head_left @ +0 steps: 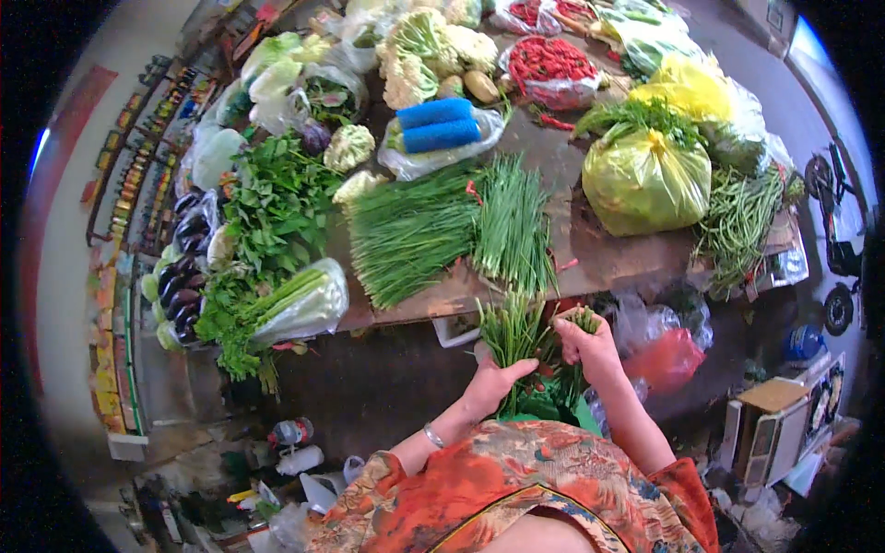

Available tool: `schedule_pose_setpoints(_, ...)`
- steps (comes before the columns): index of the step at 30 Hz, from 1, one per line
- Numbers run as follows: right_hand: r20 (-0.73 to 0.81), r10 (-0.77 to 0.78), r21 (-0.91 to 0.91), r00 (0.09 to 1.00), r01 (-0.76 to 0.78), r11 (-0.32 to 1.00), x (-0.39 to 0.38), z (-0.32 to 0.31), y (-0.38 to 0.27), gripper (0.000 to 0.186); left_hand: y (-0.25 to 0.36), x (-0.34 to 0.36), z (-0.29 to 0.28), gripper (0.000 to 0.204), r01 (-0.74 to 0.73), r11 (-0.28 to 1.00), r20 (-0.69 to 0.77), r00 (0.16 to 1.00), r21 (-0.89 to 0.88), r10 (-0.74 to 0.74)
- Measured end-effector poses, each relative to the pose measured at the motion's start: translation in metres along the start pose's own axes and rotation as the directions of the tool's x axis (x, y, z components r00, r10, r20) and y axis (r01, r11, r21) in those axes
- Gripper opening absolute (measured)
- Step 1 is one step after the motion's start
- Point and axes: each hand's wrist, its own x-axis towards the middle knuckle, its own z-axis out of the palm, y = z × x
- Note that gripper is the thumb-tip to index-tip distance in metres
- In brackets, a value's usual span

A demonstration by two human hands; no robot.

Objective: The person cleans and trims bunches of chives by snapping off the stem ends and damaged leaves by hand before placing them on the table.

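Your left hand [498, 376] is wrapped around a green bunch [510, 330], with your thumb across the front. The bunch sticks up in front of your shirt [516, 470], by the near edge of the table [636, 265]. Your right hand [595, 346] is just beside it, with its fingers curled around a smaller bunch [571, 380]. Some of your fingers are hidden, so I can't tell how tight you hold on.

On the table in front of you lie two piles of long green leaves, a wide one [410, 235] and a thin one [512, 221], side by side. Behind the wide pile are blue rolls [438, 126]. To the right sit a yellow bag [645, 184] and green beans [737, 226].
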Motion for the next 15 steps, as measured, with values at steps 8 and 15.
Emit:
schedule_pose_setpoints(8, -0.302, -0.501, -0.282, 0.811, 0.426, 0.859, 0.014, -0.038, -0.034, 0.016, 0.009, 0.002, -0.014, 0.022, 0.124, 0.986, -0.117, 0.984, -0.108, -0.136)
schedule_pose_setpoints(15, -0.056, -0.526, -0.551, 0.849, 0.413, 0.725, 0.0, -0.004, -0.047, 0.053, 0.013, 0.006, -0.008, 0.026, 0.207, 0.973, -0.077, 0.974, -0.105, -0.215)
